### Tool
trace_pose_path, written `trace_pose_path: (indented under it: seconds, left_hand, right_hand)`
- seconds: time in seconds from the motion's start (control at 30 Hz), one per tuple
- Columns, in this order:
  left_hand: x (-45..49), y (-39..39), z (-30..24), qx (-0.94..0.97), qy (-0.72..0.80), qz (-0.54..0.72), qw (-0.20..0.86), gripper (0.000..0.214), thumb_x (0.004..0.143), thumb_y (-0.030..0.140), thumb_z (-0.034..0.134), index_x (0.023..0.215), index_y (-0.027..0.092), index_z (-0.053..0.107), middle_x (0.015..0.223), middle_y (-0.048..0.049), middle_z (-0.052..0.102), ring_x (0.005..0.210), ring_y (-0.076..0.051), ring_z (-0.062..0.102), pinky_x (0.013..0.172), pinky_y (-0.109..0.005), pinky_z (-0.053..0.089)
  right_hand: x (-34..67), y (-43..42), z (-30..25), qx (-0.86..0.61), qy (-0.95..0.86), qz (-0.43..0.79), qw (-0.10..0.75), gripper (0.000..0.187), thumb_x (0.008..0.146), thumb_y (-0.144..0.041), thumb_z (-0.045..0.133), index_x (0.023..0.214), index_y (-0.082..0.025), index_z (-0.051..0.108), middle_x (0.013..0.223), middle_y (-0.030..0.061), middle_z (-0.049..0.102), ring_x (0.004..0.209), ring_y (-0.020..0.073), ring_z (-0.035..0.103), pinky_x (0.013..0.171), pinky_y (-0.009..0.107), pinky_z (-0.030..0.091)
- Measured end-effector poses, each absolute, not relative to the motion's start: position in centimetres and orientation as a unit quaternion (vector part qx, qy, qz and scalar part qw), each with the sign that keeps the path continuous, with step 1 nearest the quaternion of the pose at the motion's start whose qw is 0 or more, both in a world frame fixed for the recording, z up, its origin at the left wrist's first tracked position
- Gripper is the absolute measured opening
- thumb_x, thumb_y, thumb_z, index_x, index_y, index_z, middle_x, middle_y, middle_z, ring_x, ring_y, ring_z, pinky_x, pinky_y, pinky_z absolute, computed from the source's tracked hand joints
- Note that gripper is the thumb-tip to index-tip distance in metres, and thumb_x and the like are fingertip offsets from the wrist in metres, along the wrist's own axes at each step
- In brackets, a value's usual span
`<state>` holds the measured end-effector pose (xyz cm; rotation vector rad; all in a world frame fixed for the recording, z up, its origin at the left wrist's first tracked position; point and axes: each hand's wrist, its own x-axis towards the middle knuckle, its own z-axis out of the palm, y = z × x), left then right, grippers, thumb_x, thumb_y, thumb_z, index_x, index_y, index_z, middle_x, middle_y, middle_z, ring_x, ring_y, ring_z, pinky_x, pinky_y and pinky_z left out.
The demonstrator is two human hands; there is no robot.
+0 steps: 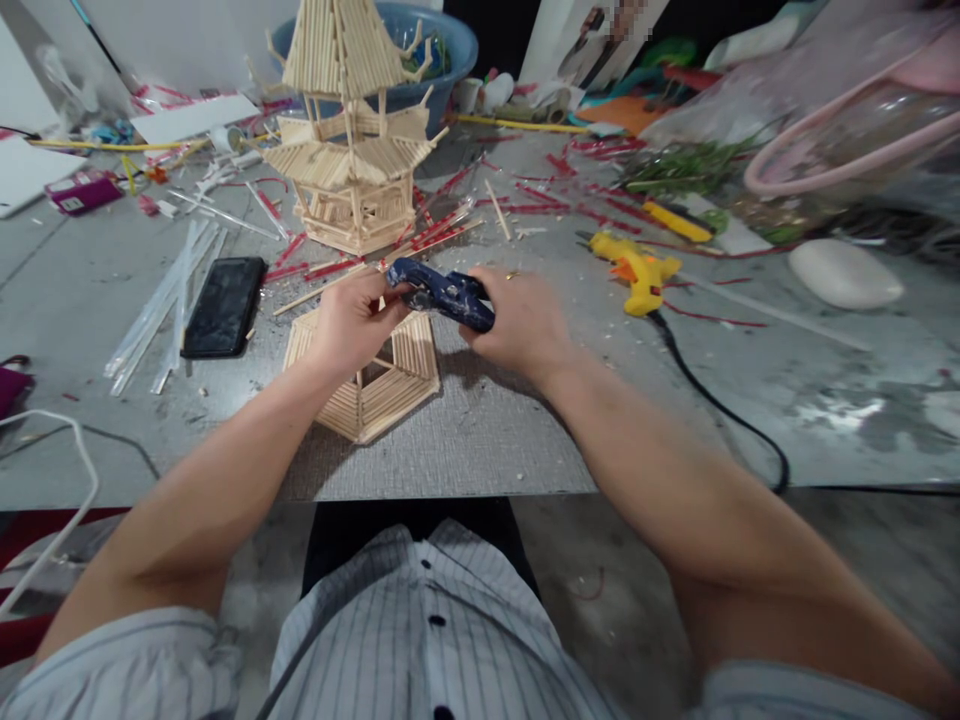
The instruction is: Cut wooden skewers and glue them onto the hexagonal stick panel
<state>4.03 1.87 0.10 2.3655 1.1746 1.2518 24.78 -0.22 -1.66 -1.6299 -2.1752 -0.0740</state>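
My right hand (521,320) is closed around the handles of dark blue hand shears (442,290), whose head points left. My left hand (356,320) is pinched right beside the shears' head; whatever lies between its fingertips is too hidden to make out. Under my left hand a hexagonal frame of thin wooden sticks (397,400) lies flat on the table, partly covered by the hand and forearm. A thin wooden stick (311,295) runs out to the left from behind my left hand. Farther back stands a tiered wooden-stick pagoda (352,170).
A yellow glue gun (637,275) lies to the right, its black cord trailing over the front edge. On the left are a black phone (223,307) and clear glue sticks (169,300). Red-and-clear wrappers (547,200), a blue basin (457,45) and a white oval object (846,273) lie around.
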Motion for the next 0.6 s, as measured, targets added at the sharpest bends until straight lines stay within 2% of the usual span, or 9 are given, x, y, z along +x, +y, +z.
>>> trace_pose_path:
  seconds: [0.27,0.6]
  left_hand:
    - [3.99,1.84,0.12,0.802,0.401,0.429,0.111,0.021,0.075,0.021,0.059,0.056,0.017,0.053,0.056,0.0015,0.05,0.056,-0.009,0.045,0.052,-0.024,0.033]
    - [3.99,1.95,0.06,0.806,0.39,0.427,0.124,0.018,0.075,0.021,0.06,0.059,0.017,0.055,0.061,0.0001,0.057,0.059,-0.01,0.05,0.055,-0.024,0.038]
  right_hand:
    - [24.7,-0.35,-1.44,-0.588,-0.782,-0.043,0.2,0.049,0.071,-0.029,0.058,0.119,-0.018,0.055,0.103,0.0146,0.066,0.092,0.0325,0.06,0.079,0.045,0.042]
    - [24.62,-0.31,-1.31,-0.592,-0.782,-0.03,0.193,0.047,0.07,-0.029,0.058,0.115,-0.018,0.058,0.103,0.0146,0.068,0.09,0.0328,0.06,0.077,0.045,0.042]
